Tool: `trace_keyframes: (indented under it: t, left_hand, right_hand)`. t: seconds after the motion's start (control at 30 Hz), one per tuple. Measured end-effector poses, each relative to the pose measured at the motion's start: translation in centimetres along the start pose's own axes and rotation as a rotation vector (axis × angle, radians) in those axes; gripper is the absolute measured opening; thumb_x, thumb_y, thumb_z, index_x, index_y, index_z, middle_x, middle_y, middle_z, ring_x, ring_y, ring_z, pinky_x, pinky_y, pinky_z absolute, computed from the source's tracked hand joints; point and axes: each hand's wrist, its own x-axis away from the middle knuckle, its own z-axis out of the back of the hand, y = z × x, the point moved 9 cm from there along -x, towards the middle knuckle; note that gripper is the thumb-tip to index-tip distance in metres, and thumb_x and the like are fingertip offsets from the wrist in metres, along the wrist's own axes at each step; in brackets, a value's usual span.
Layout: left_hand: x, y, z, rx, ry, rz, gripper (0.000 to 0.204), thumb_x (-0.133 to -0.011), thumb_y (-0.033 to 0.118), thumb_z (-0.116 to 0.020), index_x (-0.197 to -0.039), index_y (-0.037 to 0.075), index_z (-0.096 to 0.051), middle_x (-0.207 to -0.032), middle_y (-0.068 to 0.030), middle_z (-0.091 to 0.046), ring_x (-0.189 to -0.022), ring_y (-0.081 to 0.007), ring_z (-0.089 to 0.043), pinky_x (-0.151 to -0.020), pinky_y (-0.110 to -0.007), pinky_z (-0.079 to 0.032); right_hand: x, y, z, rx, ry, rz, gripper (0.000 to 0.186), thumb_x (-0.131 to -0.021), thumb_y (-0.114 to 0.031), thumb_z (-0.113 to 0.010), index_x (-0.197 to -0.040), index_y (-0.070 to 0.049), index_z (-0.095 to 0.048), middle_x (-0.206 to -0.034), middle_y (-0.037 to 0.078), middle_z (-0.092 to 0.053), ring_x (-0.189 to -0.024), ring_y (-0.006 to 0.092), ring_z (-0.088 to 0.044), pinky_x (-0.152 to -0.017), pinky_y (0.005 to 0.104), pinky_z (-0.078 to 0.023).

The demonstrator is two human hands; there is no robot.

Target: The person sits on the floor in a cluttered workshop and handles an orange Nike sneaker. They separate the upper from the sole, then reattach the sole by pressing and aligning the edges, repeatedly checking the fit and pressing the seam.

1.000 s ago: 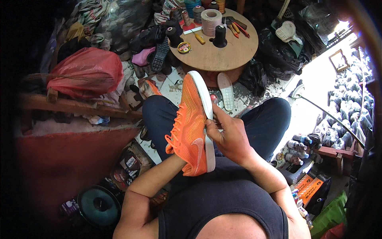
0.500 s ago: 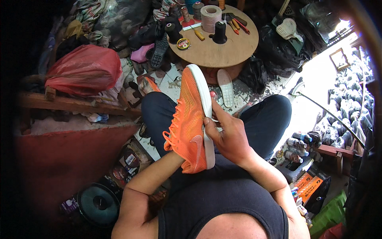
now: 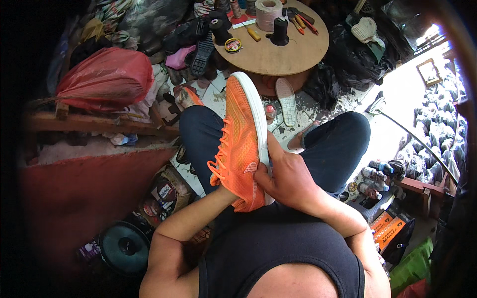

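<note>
An orange sneaker [image 3: 243,134] with a white midsole and orange laces is raised over my lap, toe pointing away from me. My left hand [image 3: 226,195] goes in through its ankle opening and carries it from inside; only the wrist shows, the fingers being hidden. On the right side, my right hand [image 3: 288,179] grips the midsole near the heel, thumb on the sneaker's side wall and index finger stretched along the sole's edge. Its other fingers are tucked out of sight behind the sole.
Ahead stands a round wooden table [image 3: 303,54] with thread spools [image 3: 279,32], a yellow-handled awl [image 3: 254,34] and pliers. A loose pale sole [image 3: 285,102] and a bottle [image 3: 270,111] lie on the floor before it. A red plastic bag [image 3: 109,79] sits left; several bottles [image 3: 372,181] lie right.
My right hand has slid toward the heel, its fingers flattening against the sole. The sneaker has tilted slightly, its toe a little higher in view. The bottle behind it shows more.
</note>
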Motion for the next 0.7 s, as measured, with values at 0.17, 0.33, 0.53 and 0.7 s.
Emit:
trace_keyframes:
  t: [0.17,0.33,0.53,0.7]
  left_hand:
    - [-0.1,2.1,-0.7,-0.296,-0.012,-0.151,0.058,-0.109,0.01,-0.062,-0.162,0.006,-0.04,-0.154,-0.0104,-0.052,-0.141,-0.0232,-0.052,-0.12,-0.039,-0.044]
    - [0.0,2.3,0.0,-0.298,-0.028,-0.189,0.059,-0.107,0.01,-0.063,-0.161,0.005,-0.041,-0.155,-0.0109,-0.052,-0.142,-0.0232,-0.051,-0.12,-0.039,-0.043]
    - [0.1,3.0,-0.9,-0.293,-0.032,-0.19,0.059,-0.108,0.012,-0.062,-0.162,0.005,-0.04,-0.155,-0.011,-0.052,-0.142,-0.0227,-0.052,-0.119,-0.038,-0.044]
    - [0.4,3.1,-1.0,0.001,-0.049,-0.111,0.061,-0.111,0.016,-0.06,-0.166,0.008,-0.035,-0.157,-0.0101,-0.05,-0.142,-0.0223,-0.052,-0.119,-0.038,-0.046]
  right_hand:
    - [0.4,-0.5,0.2,-0.056,0.01,0.051,0.08,-0.091,-0.006,-0.059,-0.163,0.007,-0.026,-0.096,0.034,-0.068,-0.084,0.0507,-0.07,-0.075,0.0558,-0.054]
    - [0.5,-0.6,0.2,-0.07,0.02,0.095,0.08,-0.092,-0.005,-0.056,-0.164,0.008,-0.024,-0.097,0.035,-0.068,-0.086,0.0512,-0.069,-0.079,0.0558,-0.053]
    - [0.5,-0.4,0.1,-0.07,0.031,0.11,0.078,-0.093,-0.006,-0.056,-0.163,0.011,-0.024,-0.098,0.035,-0.068,-0.088,0.0518,-0.069,-0.081,0.0556,-0.053]
    - [0.4,-0.7,0.4,-0.071,0.067,0.136,0.075,-0.095,-0.008,-0.057,-0.16,0.014,-0.028,-0.108,0.037,-0.064,-0.089,0.0514,-0.069,-0.082,0.0549,-0.054]
